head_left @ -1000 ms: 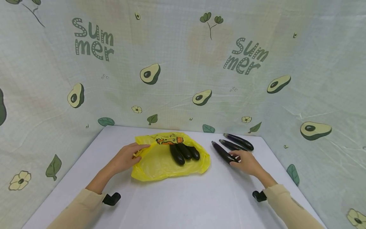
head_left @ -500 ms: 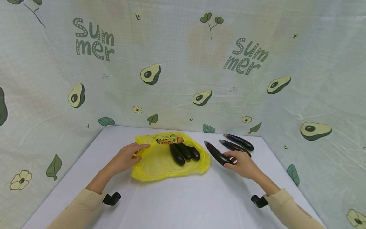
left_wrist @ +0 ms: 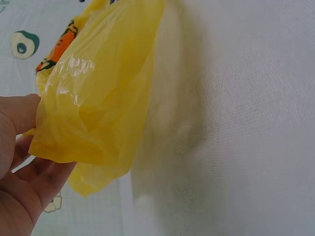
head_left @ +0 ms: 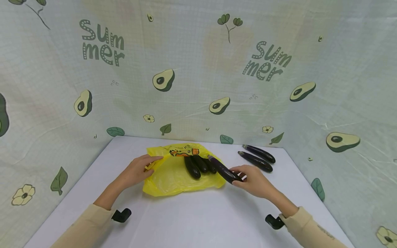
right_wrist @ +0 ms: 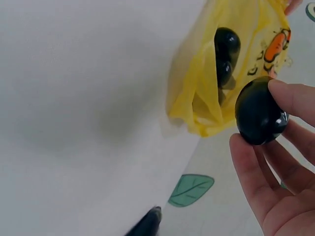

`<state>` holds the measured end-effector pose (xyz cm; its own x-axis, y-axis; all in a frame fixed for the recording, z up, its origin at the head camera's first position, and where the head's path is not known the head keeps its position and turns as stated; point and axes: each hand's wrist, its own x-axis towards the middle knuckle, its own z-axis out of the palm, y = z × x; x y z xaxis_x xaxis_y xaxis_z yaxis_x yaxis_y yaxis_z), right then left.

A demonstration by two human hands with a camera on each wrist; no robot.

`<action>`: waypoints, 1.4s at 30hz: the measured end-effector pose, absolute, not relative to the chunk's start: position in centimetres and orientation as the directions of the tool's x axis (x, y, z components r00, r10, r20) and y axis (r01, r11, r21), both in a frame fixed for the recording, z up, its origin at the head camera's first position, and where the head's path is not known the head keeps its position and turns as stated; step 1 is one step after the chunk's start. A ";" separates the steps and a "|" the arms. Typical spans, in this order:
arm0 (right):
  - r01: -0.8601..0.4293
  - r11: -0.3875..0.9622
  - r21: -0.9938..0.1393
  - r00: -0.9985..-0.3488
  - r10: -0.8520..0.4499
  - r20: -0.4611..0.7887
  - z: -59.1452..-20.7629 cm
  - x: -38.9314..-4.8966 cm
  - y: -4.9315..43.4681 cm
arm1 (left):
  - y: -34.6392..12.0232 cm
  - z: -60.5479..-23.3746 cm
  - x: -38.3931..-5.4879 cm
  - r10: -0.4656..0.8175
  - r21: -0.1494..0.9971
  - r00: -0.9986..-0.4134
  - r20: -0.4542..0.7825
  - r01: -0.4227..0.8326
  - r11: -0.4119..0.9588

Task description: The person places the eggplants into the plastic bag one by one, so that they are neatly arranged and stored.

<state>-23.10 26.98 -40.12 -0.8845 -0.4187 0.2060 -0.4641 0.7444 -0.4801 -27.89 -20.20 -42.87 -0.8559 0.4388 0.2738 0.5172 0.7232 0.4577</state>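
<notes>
My right hand (head_left: 252,181) grips the rounded end of a dark purple eggplant (head_left: 224,169). Its stem end points up and left, overlapping the right side of a yellow plastic bag (head_left: 173,181) in the head view. In the right wrist view the held eggplant (right_wrist: 258,113) shows end-on between thumb and fingers, beside the mouth of the bag (right_wrist: 197,93). Three eggplants (head_left: 192,167) lie inside the bag, their far ends hidden under its printed upper layer. My left hand (head_left: 138,170) pinches the bag's left edge; thumb and fingers hold the film (left_wrist: 93,108) in the left wrist view.
Two more eggplants (head_left: 255,162) lie side by side at the back right of the white table (head_left: 183,220). A printed cloth (head_left: 189,69) with avocados and leaves rises behind the table and along both sides.
My right hand has lifted the eggplant and carried it left, from beside the other two to the bag's right edge. The left hand and bag stay in place.
</notes>
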 end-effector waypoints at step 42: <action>-0.529 0.691 -0.493 -0.840 -0.508 0.190 -41.2 -24.8 16.9 | -19.8 -42.4 -27.7 0.410 0.509 -0.880 0.241 0.474 0.719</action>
<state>-24.80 16.95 -41.19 -0.8402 -0.5078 0.1905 -0.5292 0.6908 -0.4926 -27.65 -19.85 -42.39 -0.8799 0.4095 0.2409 0.4738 0.7187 0.5088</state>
